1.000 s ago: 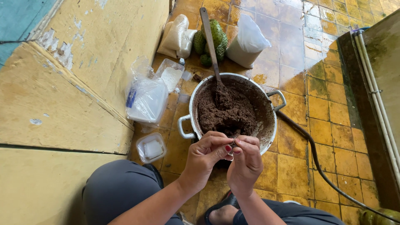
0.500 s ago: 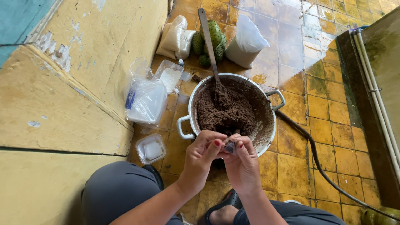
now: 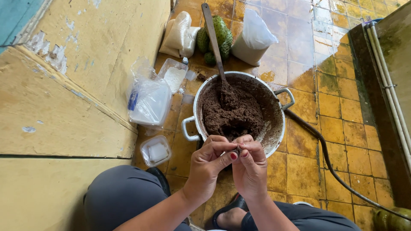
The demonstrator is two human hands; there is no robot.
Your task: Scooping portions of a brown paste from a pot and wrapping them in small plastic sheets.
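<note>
Between the fingertips of both hands, just above the near rim of the pot [image 3: 190, 130], a small dark piece [image 3: 236, 150] is being pinched and worked; what it is cannot be told, being mostly covered. The left hand [image 3: 208, 164] and the right hand [image 3: 249, 164] are being held together, thumbs and forefingers closed on the piece from either side. By judgement, the step in hand is the picking apart or cleaning of a small item over the pot. Behind the hands, the metal pot is being occupied by a dark brown crumbly mass [image 3: 233, 113], with a long spoon [image 3: 214, 40] standing in it. To the left, a clear plastic bag [image 3: 150, 102] and two small open tubs [image 3: 155, 150] are lying on the yellow tiled floor [image 3: 338, 124]. Further back, white sacks [image 3: 254, 36] and green spiny fruit [image 3: 222, 36] are resting against the wall. A light, steady pinch over the pot is judged necessary for any further handling.
</note>
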